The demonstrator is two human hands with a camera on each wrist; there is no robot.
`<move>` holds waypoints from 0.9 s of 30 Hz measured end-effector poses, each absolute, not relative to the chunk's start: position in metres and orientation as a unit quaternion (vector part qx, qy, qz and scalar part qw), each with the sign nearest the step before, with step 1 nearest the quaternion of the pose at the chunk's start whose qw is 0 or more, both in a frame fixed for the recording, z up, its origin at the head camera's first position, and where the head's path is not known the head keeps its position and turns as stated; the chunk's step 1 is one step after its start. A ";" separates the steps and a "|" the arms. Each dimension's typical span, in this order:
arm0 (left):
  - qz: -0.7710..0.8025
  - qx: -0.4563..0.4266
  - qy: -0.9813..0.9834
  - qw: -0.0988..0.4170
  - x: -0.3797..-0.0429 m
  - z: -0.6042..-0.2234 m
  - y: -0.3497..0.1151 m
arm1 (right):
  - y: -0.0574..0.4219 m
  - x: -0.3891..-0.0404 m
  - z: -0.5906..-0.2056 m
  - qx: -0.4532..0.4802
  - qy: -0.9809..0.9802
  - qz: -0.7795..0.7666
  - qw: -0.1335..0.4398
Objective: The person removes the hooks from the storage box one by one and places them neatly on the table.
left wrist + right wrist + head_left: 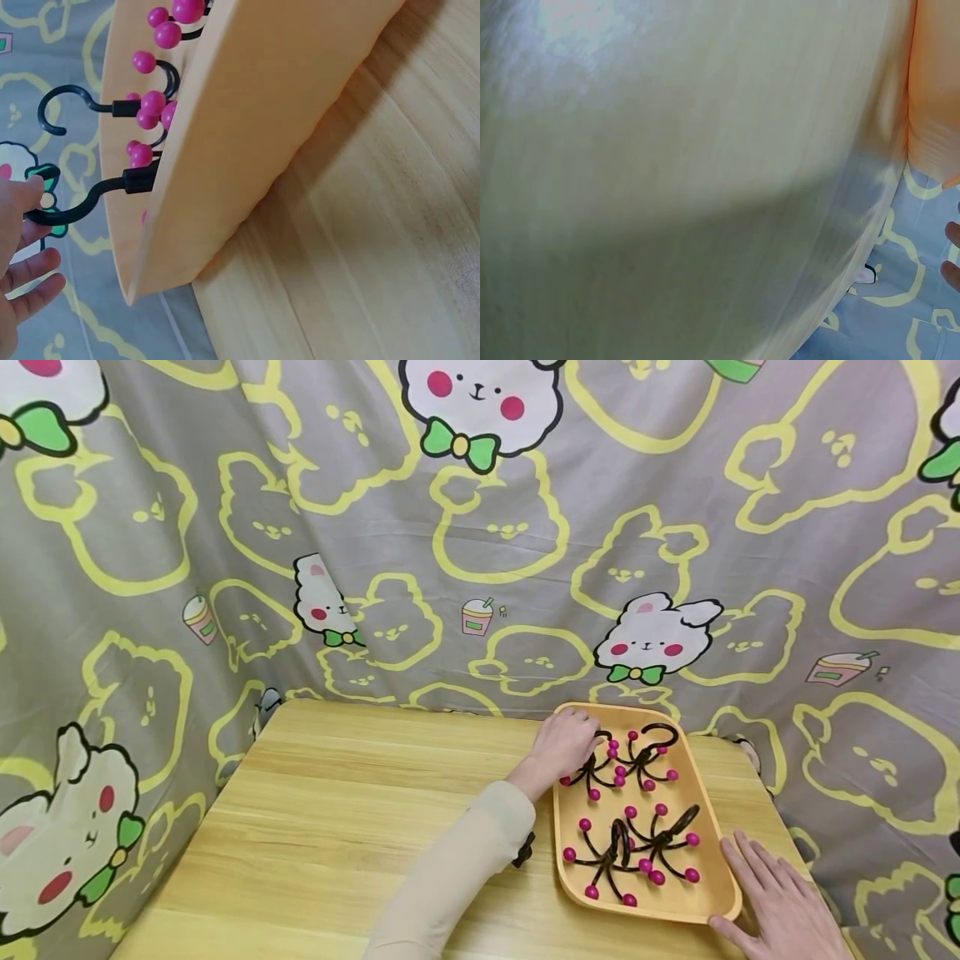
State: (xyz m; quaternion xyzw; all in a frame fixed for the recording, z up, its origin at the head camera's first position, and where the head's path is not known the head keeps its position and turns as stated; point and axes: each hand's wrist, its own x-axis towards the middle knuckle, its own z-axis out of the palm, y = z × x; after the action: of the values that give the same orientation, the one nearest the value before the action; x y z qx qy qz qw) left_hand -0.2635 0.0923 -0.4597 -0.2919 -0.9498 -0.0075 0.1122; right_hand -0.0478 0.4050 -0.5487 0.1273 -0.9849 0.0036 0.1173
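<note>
Several black hook hangers with pink ball tips lie in an orange tray (600, 807) on the right of the table. My left hand (566, 742) is over the tray's far left corner. In the left wrist view, its thumb and index finger pinch the curved hook of one hanger (71, 214), while the other fingers extend below. A second hanger (124, 107) sits beside it, its hook poking past the rim. My right hand (783, 893) rests with spread fingers against the tray's near right side. Only a few of its fingertips (952, 234) show in the right wrist view.
The wooden table (337, 810) extends left of the tray. A grey curtain (517, 602) with cartoon animals hangs behind and along the sides. The tray's raised wall (255, 97) stands between the left wrist and the hangers.
</note>
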 end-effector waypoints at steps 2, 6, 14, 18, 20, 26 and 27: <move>-0.011 -0.292 -0.949 0.119 -0.263 -0.460 0.093 | 0.404 -0.048 -0.548 0.125 -0.986 0.004 0.114; -0.018 -0.296 -0.945 0.135 -0.263 -0.458 0.093 | 0.403 -0.047 -0.549 0.125 -0.986 0.001 0.112; -0.018 -0.302 -0.938 0.168 -0.263 -0.447 0.094 | 0.405 -0.049 -0.546 0.129 -0.986 -0.004 0.110; -0.015 -0.301 -0.935 0.185 -0.263 -0.440 0.091 | 0.404 -0.048 -0.545 0.127 -0.986 -0.004 0.109; -0.012 -0.303 -0.934 0.189 -0.262 -0.436 0.090 | 0.403 -0.048 -0.545 0.127 -0.986 -0.005 0.111; -0.009 -0.308 -0.931 0.197 -0.261 -0.422 0.083 | 0.403 -0.048 -0.544 0.127 -0.986 -0.009 0.108; -0.011 -0.308 -0.930 0.200 -0.261 -0.420 0.082 | 0.403 -0.048 -0.543 0.128 -0.986 -0.009 0.107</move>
State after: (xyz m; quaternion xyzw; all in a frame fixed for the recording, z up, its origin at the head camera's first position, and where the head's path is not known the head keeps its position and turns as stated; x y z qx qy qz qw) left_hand -0.2608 0.0819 -0.4197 -0.3078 -0.9302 -0.0113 0.1998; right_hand -0.0484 0.4031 -0.5431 0.1275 -0.9860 -0.0085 0.1071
